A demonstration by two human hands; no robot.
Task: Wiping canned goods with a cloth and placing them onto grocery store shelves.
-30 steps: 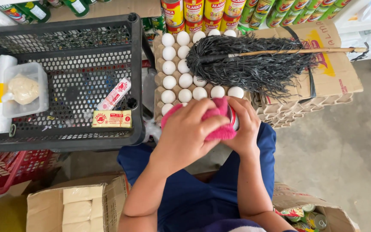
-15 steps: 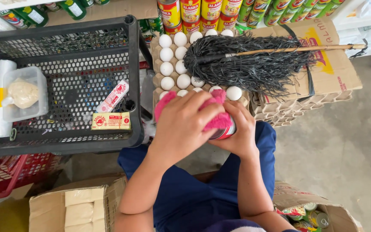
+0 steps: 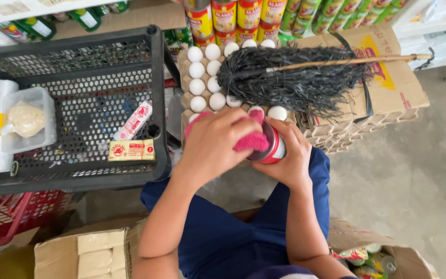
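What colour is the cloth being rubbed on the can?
Bright pink: the cloth sits under the left hand on the can, in the head view.

A pink cloth (image 3: 254,139) covers a red and white can (image 3: 273,150); white eggs (image 3: 206,77) fill a brown tray, a black feather duster (image 3: 295,82) has a tan stick, the perforated crate (image 3: 78,103) is black, the trousers (image 3: 233,232) navy

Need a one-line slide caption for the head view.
Left hand presses a pink cloth on a red can held by the right hand, beside an egg tray.
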